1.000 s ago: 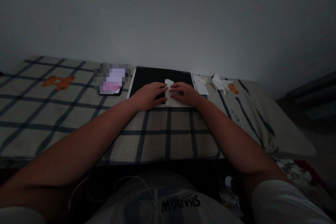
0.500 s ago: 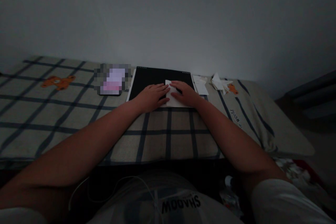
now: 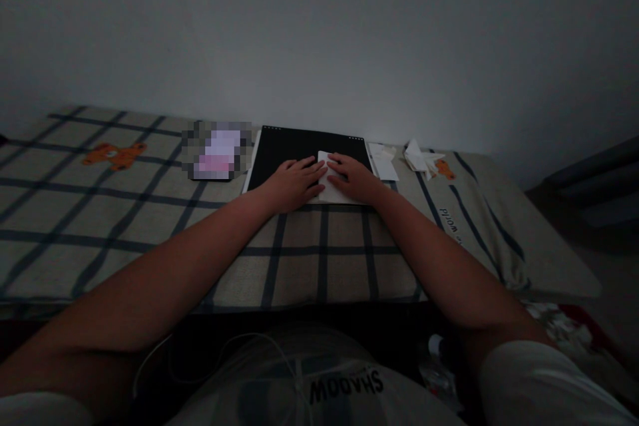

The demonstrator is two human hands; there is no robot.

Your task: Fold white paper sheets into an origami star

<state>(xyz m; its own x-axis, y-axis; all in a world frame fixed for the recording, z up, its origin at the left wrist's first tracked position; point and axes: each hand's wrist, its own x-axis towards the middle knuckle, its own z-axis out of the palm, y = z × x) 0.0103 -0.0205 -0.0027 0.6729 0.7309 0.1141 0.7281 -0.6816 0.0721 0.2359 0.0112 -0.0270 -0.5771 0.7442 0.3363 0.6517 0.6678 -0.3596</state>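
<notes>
Flat sheet (image 3: 294,146): black; pale dots along the far edge, white strip at the left side.
Small paper (image 3: 335,196): plain white.
Cloth (image 3: 299,273): beige-grey, checked with dark blue stripes; dark lettering at the right.
Bear print (image 3: 114,156): orange, pale muzzle patch; a second orange print (image 3: 444,170) at the right.
Phone (image 3: 219,150): lilac screen, pink at the near end, black edge; pixelated.
Loose paper (image 3: 383,163): white.
Folded paper (image 3: 415,157): off-white.
Wall (image 3: 319,33): plain grey.
Shirt (image 3: 269,389): pale, bluish patches, black "SHADOW".
Bottle cap (image 3: 435,345): white.
</notes>
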